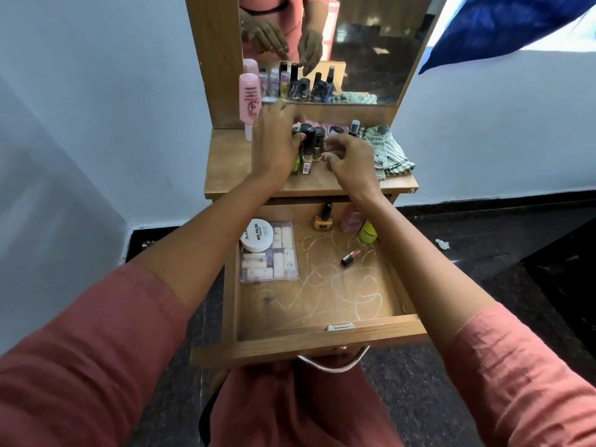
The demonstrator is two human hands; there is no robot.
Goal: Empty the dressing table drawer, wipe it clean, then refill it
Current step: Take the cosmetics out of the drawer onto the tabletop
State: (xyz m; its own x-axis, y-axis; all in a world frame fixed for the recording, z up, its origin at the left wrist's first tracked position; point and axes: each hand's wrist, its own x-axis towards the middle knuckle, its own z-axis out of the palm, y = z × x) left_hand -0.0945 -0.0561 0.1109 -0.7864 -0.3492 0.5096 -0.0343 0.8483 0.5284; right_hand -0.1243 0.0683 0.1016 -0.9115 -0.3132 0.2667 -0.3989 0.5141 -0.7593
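The wooden drawer is pulled out below the dressing table top. In it lie a white round nail polish tub on a clear plastic box, a yellow polish bottle, a pink bottle, a yellow-green tube and a lipstick. White scribbles mark the drawer floor. On the top stands a cluster of nail polish bottles. My left hand curls round the cluster's left side. My right hand hovers at its right, fingers loosely curled, nothing visible in it.
A checked cloth lies on the top's right side, with a small spray bottle beside it. A tall pink bottle stands at the left by the mirror. White walls flank the table; the floor is dark stone.
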